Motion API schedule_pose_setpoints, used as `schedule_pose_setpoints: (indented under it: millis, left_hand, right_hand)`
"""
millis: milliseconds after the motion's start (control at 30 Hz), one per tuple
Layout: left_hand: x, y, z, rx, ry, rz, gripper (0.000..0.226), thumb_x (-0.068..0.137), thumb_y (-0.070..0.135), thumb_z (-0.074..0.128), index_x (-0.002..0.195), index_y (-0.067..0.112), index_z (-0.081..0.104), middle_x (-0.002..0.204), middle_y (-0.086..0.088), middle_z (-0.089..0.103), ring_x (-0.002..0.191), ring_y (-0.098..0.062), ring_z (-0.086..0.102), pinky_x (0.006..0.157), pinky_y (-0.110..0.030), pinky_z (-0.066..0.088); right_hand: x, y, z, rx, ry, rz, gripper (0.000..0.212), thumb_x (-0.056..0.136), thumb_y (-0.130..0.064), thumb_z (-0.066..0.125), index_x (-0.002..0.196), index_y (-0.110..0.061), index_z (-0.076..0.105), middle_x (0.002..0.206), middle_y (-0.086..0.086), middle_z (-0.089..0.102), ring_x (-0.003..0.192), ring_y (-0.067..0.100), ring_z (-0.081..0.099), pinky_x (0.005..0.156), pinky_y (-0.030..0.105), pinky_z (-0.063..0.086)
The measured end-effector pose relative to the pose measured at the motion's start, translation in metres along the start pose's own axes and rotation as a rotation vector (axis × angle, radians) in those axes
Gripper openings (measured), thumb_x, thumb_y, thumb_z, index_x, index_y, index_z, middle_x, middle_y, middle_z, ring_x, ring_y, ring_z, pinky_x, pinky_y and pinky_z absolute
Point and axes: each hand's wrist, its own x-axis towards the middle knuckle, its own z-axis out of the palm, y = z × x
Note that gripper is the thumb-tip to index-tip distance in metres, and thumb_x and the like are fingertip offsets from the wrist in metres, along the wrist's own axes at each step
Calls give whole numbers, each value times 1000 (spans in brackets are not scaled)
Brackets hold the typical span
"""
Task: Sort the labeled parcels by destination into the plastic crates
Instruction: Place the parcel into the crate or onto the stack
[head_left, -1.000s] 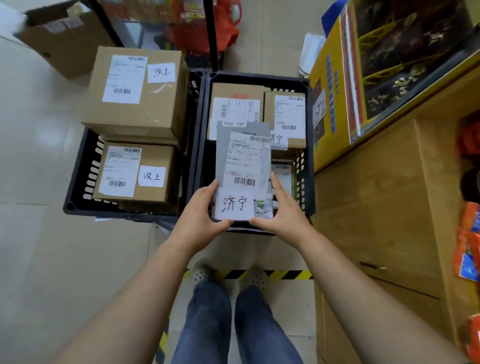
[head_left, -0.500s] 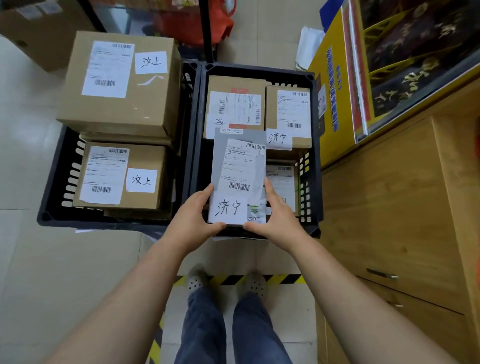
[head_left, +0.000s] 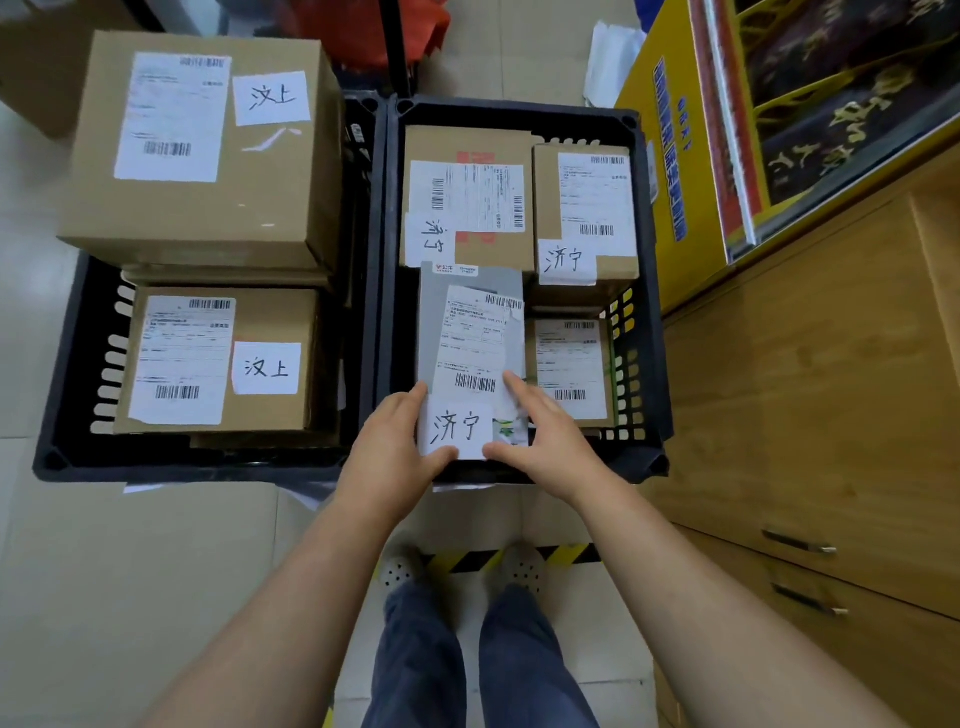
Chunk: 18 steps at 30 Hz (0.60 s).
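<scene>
The grey parcel (head_left: 470, 332) (thin, light, probably floppy) lay in the right crate (head_left: 519, 109). The left hand (head_left: 395, 447) and right hand (head_left: 550, 441) each had a grip pinched on a near corner, a sensible hold.

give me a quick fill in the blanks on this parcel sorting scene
1. The left hand and right hand hold a flat grey mailer parcel over the ___ black plastic crate.
2. Its handwritten white tag reads ___.
3. In the left black plastic crate, ___ brown cardboard boxes show 汶上 tags.
Missing: right; 济宁; two
</scene>
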Motion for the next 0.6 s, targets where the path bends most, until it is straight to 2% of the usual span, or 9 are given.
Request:
schedule_pose_setpoints:
  millis: [67, 167, 333, 600]
  left_hand:
    - [3, -2, 6, 20, 0, -14, 84, 83, 33, 75, 152, 21, 29, 143, 2, 44, 128, -16, 45, 106, -36, 43]
    - [8, -1, 12, 65, -1, -41, 81, 85, 34, 73, 152, 19, 30, 142, 0, 45, 128, -19, 45, 104, -36, 42]
    - [13, 7, 26, 199, -35, -92, 77, 88, 39, 68, 150, 18, 28, 133, -4, 45, 119, -23, 48, 89, -38, 47]
    - [30, 14, 43, 305, -100, -204, 67, 89, 33, 65, 145, 18, 31, 127, -11, 41, 108, -30, 53, 79, -41, 50]
  right_hand:
    - [6, 4, 2, 3, -7, 11, 94, 83, -25, 79, 157, -37, 23, 150, -10, 32, 125, 1, 35, 102, 19, 30]
    - [14, 12, 7, 14, -3, 22, 95, 82, -26, 80, 156, -40, 22, 152, -8, 31, 129, 5, 37, 103, 20, 29]
    - [24, 19, 11, -35, -16, 38, 94, 84, -27, 78, 157, -38, 20, 153, -5, 31, 130, 8, 37, 104, 20, 29]
    - [42, 25, 18, -106, -39, 86, 93, 86, -28, 77, 157, -38, 18, 144, -4, 27, 115, 7, 39, 105, 26, 36]
